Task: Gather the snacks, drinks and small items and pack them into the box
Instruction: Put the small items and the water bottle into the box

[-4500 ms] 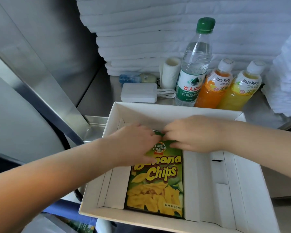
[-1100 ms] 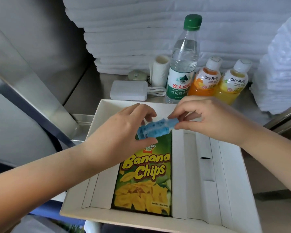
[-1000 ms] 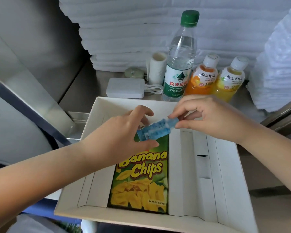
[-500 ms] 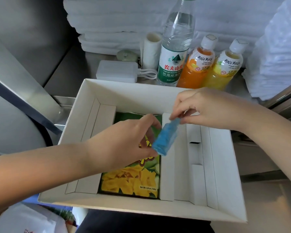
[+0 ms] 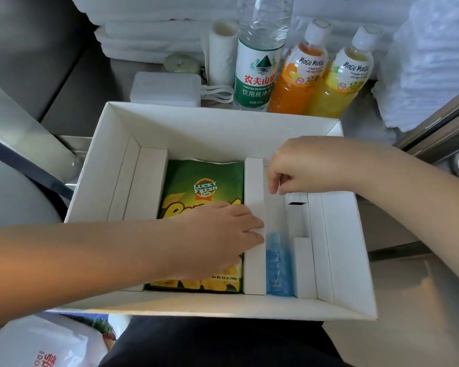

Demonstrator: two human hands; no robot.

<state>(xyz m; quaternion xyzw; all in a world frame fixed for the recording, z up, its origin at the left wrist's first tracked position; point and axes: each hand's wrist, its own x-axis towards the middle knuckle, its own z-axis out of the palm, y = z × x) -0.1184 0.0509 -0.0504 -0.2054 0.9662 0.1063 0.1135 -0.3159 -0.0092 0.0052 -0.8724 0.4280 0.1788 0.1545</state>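
A white cardboard box (image 5: 223, 116) with inner dividers lies open in front of me. A green bag of banana chips (image 5: 204, 178) lies flat in its middle compartment. A small blue packet (image 5: 279, 266) lies in the narrow slot to the right of the chips, at the near end. My left hand (image 5: 220, 241) rests over the chips, fingertips on the divider beside the packet's far end. My right hand (image 5: 302, 165) hovers over the far end of the same slot, fingers loosely curled and holding nothing.
Behind the box stand a water bottle (image 5: 257, 75), an orange drink bottle (image 5: 297, 80) and a yellow drink bottle (image 5: 339, 86). A white power bank (image 5: 166, 88), a white roll (image 5: 223, 54) and a small round item (image 5: 180, 63) sit left of them. Folded white towels (image 5: 157, 27) line the back.
Both hands held the blue packet above the chips; it now lies in the narrow slot. The right hand has let go and lifted off. The view has tilted downward.
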